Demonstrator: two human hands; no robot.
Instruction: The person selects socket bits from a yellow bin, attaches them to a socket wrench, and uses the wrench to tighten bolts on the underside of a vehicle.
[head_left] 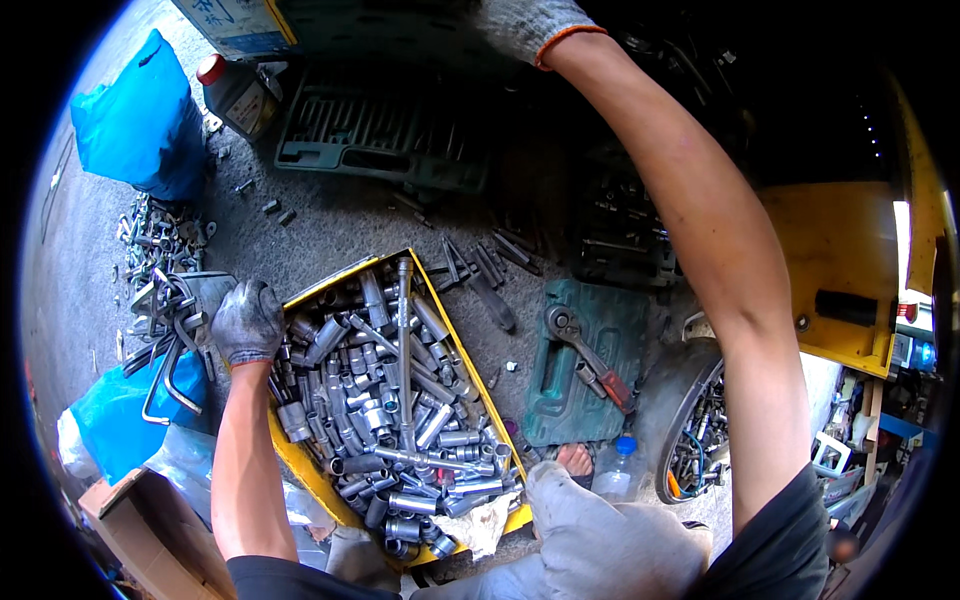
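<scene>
The top edge cut off the right hand (530, 27), its grip unseen, while shadow obscured details behind the forearm (690, 160) and sockets (375, 415) hid the yellow box's (468, 362) bottom.

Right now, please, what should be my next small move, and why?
Perhaps bring the right hand down toward the yellow tray: the left hand is at its left corner, metal sockets lie heaped inside, and the right hand is stretched away to the picture's top edge.

Blue plastic bag (142, 122) beyond your left fingers (263, 298), red-capped bottle (240, 102) beyond them too, cardboard box (152, 540) nearer you
</scene>
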